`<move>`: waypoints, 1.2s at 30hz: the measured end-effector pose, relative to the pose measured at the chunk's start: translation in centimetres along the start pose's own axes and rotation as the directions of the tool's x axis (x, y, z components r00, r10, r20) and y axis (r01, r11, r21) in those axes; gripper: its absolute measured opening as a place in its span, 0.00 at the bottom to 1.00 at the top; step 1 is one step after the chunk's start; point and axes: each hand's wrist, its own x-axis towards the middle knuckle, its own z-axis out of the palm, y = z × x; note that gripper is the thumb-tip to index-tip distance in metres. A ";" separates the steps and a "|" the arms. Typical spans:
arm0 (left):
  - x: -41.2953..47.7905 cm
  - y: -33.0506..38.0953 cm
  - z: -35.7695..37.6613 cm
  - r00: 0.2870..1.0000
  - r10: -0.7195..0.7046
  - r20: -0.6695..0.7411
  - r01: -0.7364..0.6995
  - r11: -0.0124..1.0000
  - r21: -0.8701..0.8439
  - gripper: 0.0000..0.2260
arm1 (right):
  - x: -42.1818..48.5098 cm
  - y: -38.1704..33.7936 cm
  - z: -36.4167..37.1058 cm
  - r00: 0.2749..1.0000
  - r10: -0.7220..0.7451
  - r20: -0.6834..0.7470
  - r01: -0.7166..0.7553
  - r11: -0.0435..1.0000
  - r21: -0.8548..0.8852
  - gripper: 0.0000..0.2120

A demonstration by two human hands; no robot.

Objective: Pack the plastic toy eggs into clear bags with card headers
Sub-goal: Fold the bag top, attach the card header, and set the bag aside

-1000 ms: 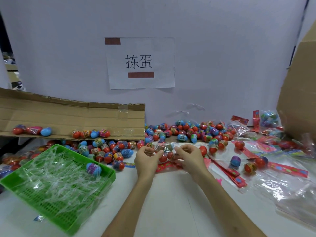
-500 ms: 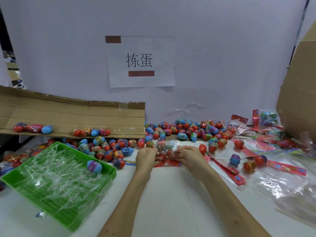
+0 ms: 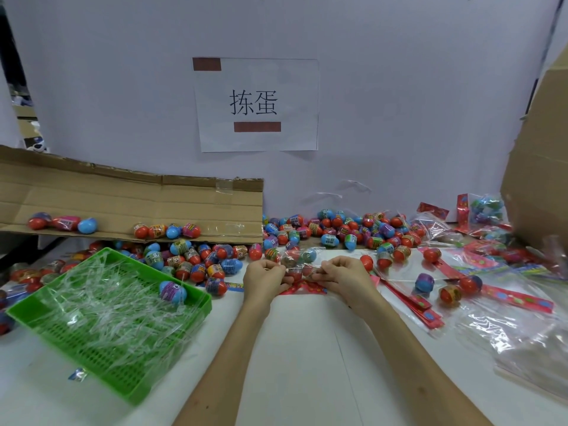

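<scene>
Together, left hand (image 3: 263,276) and right hand (image 3: 341,275) fingers pinch the egg-filled bag (image 3: 297,262).

One left hand (image 3: 264,276), one right hand (image 3: 341,275), one clear bag (image 3: 299,259) between them, one green tray (image 3: 144,385), one paper sign (image 3: 258,104), toy eggs (image 3: 335,229) beyond counting.

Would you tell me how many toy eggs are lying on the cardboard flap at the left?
7. On the cardboard flap, three toy eggs at its left end: red-purple, pink, blue. Four in a row nearer its right end: red, red-yellow, blue, pink. None looks hidden.
</scene>
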 end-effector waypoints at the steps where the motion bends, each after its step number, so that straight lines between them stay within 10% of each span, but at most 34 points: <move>1: 0.0 0.1 0.0 1.000 0.001 0.000 -0.001 1.000 0.011 0.03 | 0.1 0.1 0.1 1.000 -0.010 -0.027 0.010 1.000 -0.017 0.05; 7: 0.2 0.1 0.1 0.998 0.065 -0.024 -0.062 0.991 0.120 0.02 | 1.1 0.9 0.1 0.975 -0.144 -0.169 0.064 0.912 -0.406 0.07; 19: 0.2 -0.1 -0.5 0.986 0.163 0.046 -0.169 0.959 0.226 0.02 | 1.2 1.1 -0.1 0.966 -0.225 -0.126 0.139 0.866 -0.481 0.05; 30: -0.5 1.1 -0.5 0.966 0.258 0.019 -0.254 0.960 -0.117 0.15 | 1.2 0.1 -1.2 0.991 -0.078 -0.110 0.083 0.996 0.042 0.06; 36: -1.0 1.9 -0.4 0.962 0.150 0.228 -0.023 0.876 -0.482 0.19 | 0.7 -1.1 -1.8 0.994 -0.008 0.109 -0.033 0.931 0.363 0.23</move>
